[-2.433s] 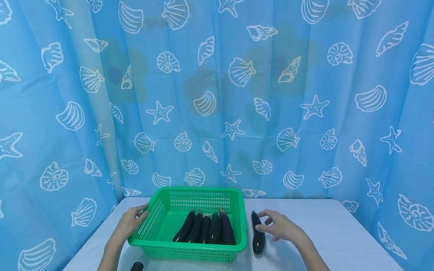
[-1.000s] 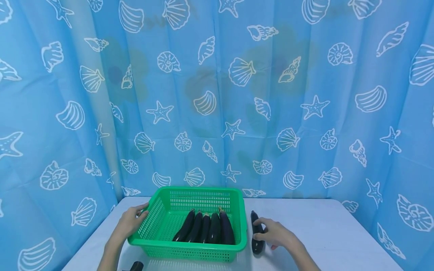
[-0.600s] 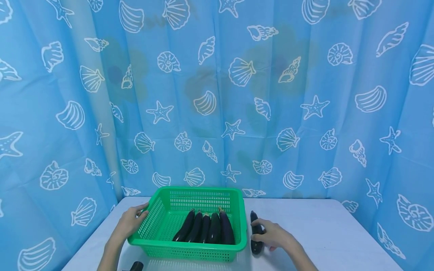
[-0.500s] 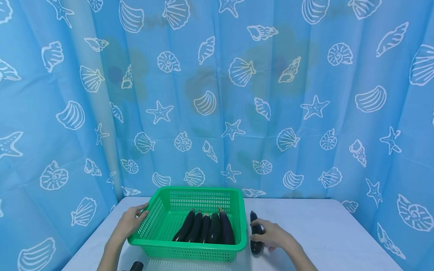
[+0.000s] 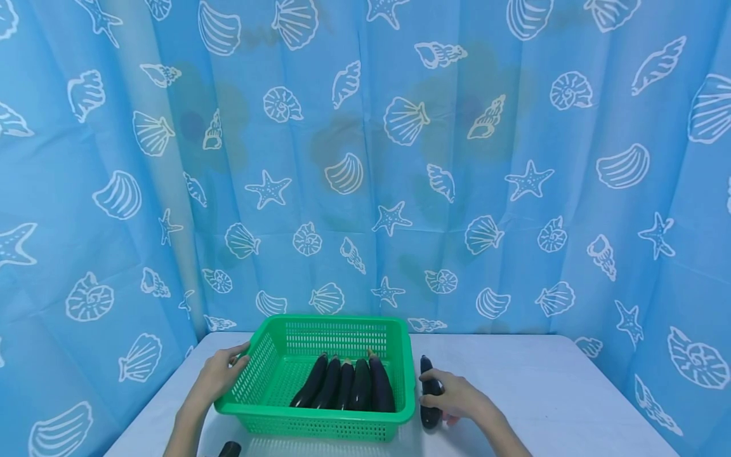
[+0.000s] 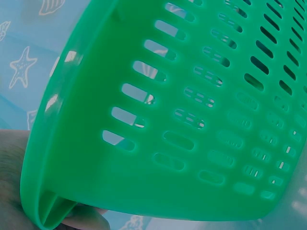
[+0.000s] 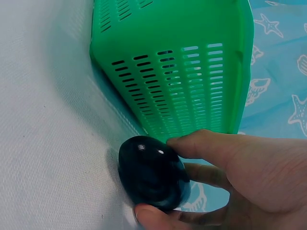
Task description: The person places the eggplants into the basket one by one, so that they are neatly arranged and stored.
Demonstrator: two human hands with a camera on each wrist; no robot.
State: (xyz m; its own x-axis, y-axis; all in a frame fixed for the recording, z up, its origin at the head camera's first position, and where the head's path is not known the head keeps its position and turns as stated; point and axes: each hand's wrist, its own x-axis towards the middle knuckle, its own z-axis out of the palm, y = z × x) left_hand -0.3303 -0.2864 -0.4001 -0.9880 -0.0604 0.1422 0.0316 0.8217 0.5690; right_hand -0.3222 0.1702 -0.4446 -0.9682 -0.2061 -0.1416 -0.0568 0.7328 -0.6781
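Note:
A dark, glossy eggplant lies on the white table just right of the green plastic basket. My right hand holds it from the right, thumb and fingers on opposite sides. The right wrist view shows the eggplant's rounded end between fingers and thumb, close to the basket's perforated wall. My left hand grips the basket's left rim; in the left wrist view a fingertip shows beneath the rim and the rest is mostly hidden. Inside the basket several eggplants lie side by side, stems away from me.
The white table extends to the right of the eggplant. Blue curtains with white shell prints hang behind and at both sides. A dark, rounded object, cut off by the frame's bottom edge, shows near my left forearm.
My right hand has come down and closed around the loose eggplant, which has shifted slightly left toward the basket. My left hand and the basket have stayed in place.

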